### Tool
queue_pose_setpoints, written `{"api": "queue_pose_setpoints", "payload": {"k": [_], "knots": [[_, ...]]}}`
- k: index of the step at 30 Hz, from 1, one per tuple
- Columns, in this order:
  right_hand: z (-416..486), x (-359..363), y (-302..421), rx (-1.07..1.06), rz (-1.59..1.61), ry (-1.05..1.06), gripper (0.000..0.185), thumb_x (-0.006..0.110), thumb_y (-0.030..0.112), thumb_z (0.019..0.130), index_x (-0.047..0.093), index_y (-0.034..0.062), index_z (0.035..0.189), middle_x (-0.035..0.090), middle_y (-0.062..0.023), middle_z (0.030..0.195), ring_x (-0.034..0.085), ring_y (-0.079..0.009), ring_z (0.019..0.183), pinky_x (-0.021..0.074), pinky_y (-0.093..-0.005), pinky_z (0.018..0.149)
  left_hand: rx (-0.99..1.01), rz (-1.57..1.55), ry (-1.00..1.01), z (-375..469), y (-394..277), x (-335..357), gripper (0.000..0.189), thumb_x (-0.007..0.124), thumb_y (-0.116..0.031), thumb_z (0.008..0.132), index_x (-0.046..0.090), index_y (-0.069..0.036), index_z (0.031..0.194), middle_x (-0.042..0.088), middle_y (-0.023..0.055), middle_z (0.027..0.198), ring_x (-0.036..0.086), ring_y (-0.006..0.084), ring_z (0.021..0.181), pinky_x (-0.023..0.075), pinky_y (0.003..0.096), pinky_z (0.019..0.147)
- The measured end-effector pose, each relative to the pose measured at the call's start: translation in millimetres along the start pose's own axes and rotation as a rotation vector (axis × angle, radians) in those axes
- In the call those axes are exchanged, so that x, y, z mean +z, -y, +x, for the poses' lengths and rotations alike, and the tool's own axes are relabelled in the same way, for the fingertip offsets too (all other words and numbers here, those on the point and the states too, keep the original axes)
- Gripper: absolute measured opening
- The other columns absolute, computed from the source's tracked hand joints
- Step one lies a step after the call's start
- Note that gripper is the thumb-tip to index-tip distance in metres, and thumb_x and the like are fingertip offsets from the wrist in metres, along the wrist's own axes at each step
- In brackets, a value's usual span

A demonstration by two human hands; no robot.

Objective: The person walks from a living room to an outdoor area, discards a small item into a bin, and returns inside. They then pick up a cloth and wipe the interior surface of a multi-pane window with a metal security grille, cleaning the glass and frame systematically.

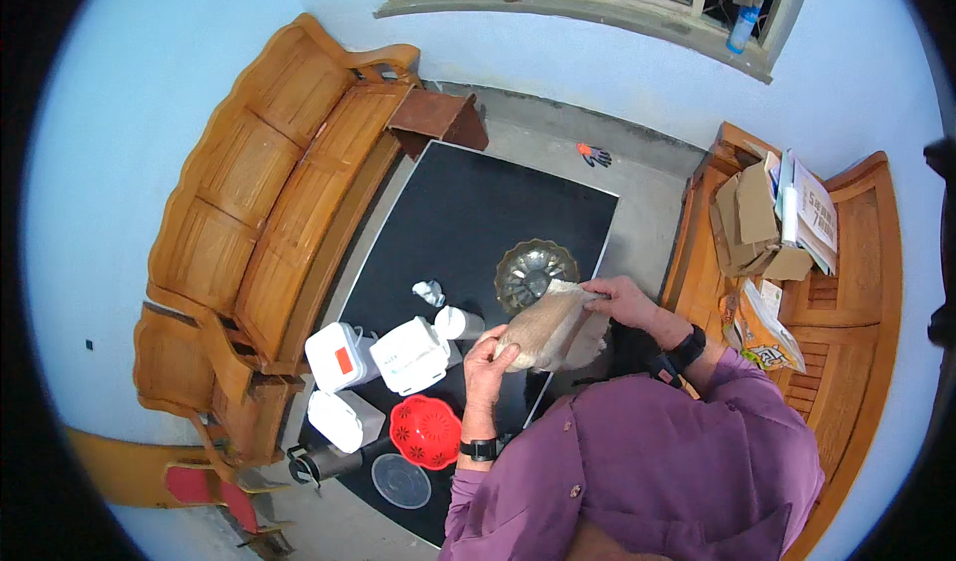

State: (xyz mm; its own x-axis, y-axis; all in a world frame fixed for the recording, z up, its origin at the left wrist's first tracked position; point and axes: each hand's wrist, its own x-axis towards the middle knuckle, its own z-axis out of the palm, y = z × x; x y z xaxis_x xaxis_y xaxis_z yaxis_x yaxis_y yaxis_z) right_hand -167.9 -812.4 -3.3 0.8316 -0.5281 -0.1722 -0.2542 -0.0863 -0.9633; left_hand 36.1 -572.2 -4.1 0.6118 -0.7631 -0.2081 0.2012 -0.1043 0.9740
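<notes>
A beige cloth (549,326) with frayed pale edges is held up between my two hands over the near right side of the black table (485,202). My left hand (490,363) grips its left end, and my right hand (626,304) pinches its upper right edge. Just beyond the cloth stands a scalloped glass bowl (526,266), partly hidden by it. Left of my left hand are a white cylindrical container (458,323) and a white lidded tub (411,356). A red scalloped bowl (426,432) sits beside my left forearm.
More white containers (336,356), a dark bottle (325,462), a clear round lid (401,480) and a crumpled silvery piece (429,292) lie on the table. A wooden sofa (276,188) stands left; a wooden bench (851,337) at right holds cardboard (747,217). A glove (594,155) lies on the floor.
</notes>
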Motion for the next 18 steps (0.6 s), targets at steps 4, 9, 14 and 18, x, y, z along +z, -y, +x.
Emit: {"api": "queue_pose_setpoints", "payload": {"k": [4, 9, 14, 18], "knots": [[39.2, -74.0, -23.9, -0.016, -0.023, 0.016, 0.023, 0.069, 0.019, 0.093, 0.066, 0.0013, 0.107, 0.07, -0.0107, 0.093, 0.066, -0.0169, 0.087, 0.0524, -0.0346, 0.078, -0.043, 0.158, 0.141, 56.3, -7.8, 52.7, 0.017, 0.081, -0.006, 0.082, 0.072, 0.004, 0.092, 0.068, 0.0064, 0.113, 0.061, 0.0135, 0.096, 0.0489, 0.0291, 0.086], [86.0, -178.4, -44.1, -0.142, 0.04, 0.015, 0.021, 0.067, 0.015, 0.093, 0.062, 0.0013, 0.108, 0.066, -0.0099, 0.089, 0.064, -0.0165, 0.085, 0.0512, -0.0337, 0.078, -0.406, 0.086, 0.114, 117.6, -36.5, 146.6, 0.018, 0.082, -0.005, 0.08, 0.075, 0.003, 0.095, 0.069, 0.006, 0.107, 0.062, 0.0148, 0.095, 0.0492, 0.0313, 0.087], [130.6, -252.2, -51.3, -0.113, 0.065, 0.113, 0.02, 0.068, 0.014, 0.093, 0.063, 0.0023, 0.107, 0.067, -0.0107, 0.089, 0.063, -0.0156, 0.084, 0.0511, -0.0333, 0.079, -0.183, 0.101, 0.168, 164.0, -58.9, 198.2, 0.011, 0.079, -0.003, 0.084, 0.074, 0.002, 0.092, 0.071, 0.0046, 0.11, 0.063, 0.014, 0.095, 0.0493, 0.0297, 0.085], [163.4, -269.0, -47.5, -0.072, -0.004, 0.183, 0.019, 0.069, 0.014, 0.092, 0.064, 0.0032, 0.107, 0.067, -0.0106, 0.088, 0.064, -0.0161, 0.084, 0.0511, -0.0343, 0.078, -0.246, 0.068, -0.056, 183.4, -51.1, 205.6, 0.008, 0.078, -0.003, 0.083, 0.074, 0.001, 0.088, 0.069, 0.0042, 0.111, 0.062, 0.0156, 0.096, 0.0477, 0.0295, 0.084]]}}
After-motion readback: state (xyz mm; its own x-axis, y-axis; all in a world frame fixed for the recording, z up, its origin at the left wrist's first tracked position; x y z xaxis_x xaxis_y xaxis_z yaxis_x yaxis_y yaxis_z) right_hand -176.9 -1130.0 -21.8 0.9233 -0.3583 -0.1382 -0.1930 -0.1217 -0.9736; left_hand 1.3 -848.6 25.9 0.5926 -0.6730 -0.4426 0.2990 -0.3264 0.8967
